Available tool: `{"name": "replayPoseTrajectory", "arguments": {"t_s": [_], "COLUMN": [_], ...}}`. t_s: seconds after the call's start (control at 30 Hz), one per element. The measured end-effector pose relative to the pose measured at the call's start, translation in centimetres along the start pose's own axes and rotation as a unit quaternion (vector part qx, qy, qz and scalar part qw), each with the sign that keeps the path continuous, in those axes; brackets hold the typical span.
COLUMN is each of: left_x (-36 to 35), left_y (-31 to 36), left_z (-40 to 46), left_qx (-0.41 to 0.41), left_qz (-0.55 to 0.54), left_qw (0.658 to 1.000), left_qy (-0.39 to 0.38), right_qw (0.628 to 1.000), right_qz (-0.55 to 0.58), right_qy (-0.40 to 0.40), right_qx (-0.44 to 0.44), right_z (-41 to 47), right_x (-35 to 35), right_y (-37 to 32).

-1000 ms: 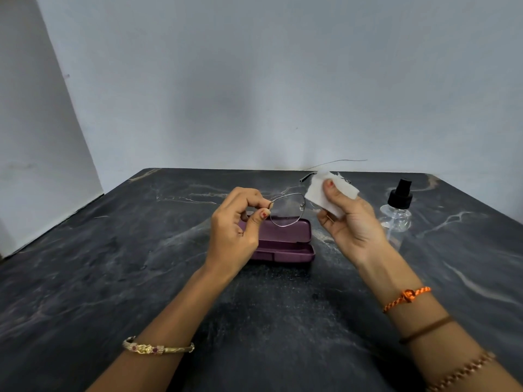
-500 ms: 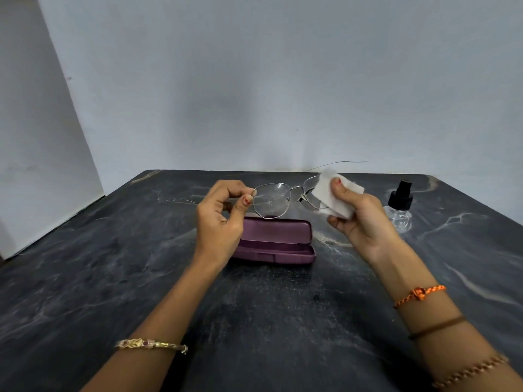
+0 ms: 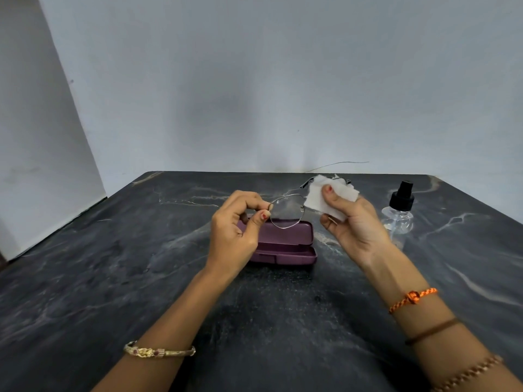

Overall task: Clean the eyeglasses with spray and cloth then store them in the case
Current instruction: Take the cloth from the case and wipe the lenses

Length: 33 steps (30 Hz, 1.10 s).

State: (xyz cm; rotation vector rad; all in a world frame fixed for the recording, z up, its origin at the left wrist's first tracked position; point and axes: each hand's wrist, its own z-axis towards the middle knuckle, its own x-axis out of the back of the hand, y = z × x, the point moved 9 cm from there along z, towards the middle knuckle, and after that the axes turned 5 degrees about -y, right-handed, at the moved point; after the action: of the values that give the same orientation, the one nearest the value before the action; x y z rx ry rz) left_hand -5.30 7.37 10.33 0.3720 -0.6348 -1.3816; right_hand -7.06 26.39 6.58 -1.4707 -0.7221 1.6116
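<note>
Thin metal-rimmed eyeglasses [image 3: 285, 212] are held in the air above the table. My left hand [image 3: 236, 232] pinches the frame at the left lens's outer edge. My right hand [image 3: 352, 224] holds a white cloth [image 3: 325, 198] folded around the right lens, thumb pressed on top. That lens is hidden by the cloth. A purple glasses case [image 3: 285, 248] lies shut on the table right under the glasses. A small clear spray bottle [image 3: 399, 213] with a black nozzle stands to the right of my right hand.
The dark marbled table [image 3: 113, 278] meets a pale wall at its far edge. A thin wire [image 3: 339, 164] lies along that edge behind the glasses.
The glasses tilted up to face me half a second ago, then came back down lower over the case. The right hand kept the cloth on the right lens throughout.
</note>
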Motion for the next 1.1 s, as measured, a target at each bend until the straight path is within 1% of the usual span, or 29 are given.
{"name": "replayPoseTrajectory", "arguments": {"t_s": [0.07, 0.13, 0.23, 0.33, 0.4, 0.53, 0.6, 0.67, 0.87, 1.0, 1.1], "left_x": [0.4, 0.7, 1.3, 1.7, 1.2, -1.0, -1.5, -1.3, 1.1, 1.5, 0.6], "left_y": [-0.1, -0.1, -0.5, -0.8, -0.5, 0.5, 0.5, 0.3, -0.8, -0.7, -0.3], "left_z": [0.2, 0.4, 0.7, 0.8, 0.7, -0.1, -0.4, -0.4, 0.4, 0.6, 0.4], "left_qx": [0.006, 0.007, 0.022, 0.037, 0.029, -0.012, -0.015, -0.011, 0.022, 0.022, 0.014], "left_qz": [-0.008, -0.014, -0.025, -0.028, -0.025, 0.008, 0.011, 0.011, -0.003, -0.01, -0.012], "left_qw": [1.0, 1.0, 0.999, 0.998, 0.999, 0.999, 0.998, 0.999, 1.0, 0.999, 1.0], "left_qy": [0.012, 0.014, 0.022, 0.031, 0.018, -0.04, -0.053, -0.049, 0.01, 0.022, 0.0], "right_qw": [1.0, 0.999, 0.998, 0.999, 0.999, 0.997, 0.997, 0.998, 0.999, 0.999, 0.998], "right_qz": [-0.013, -0.027, -0.053, -0.033, -0.026, -0.045, -0.047, -0.048, -0.034, -0.05, -0.044], "right_qy": [-0.024, -0.032, -0.016, -0.001, 0.018, 0.056, 0.043, 0.017, -0.036, -0.007, 0.032], "right_qx": [-0.009, -0.012, -0.013, -0.018, -0.012, 0.018, 0.03, 0.032, 0.018, 0.02, 0.031], "right_z": [0.0, 0.1, 0.2, 0.2, 0.2, 0.0, -0.1, -0.1, 0.2, 0.4, 0.3], "right_x": [-0.3, -0.2, 0.3, 0.3, 0.6, 1.5, 1.2, 0.7, -0.2, 0.3, 1.2], "right_y": [-0.2, -0.4, -0.6, -0.2, -0.1, -0.5, -0.7, -0.7, -0.3, -0.3, -0.5]}}
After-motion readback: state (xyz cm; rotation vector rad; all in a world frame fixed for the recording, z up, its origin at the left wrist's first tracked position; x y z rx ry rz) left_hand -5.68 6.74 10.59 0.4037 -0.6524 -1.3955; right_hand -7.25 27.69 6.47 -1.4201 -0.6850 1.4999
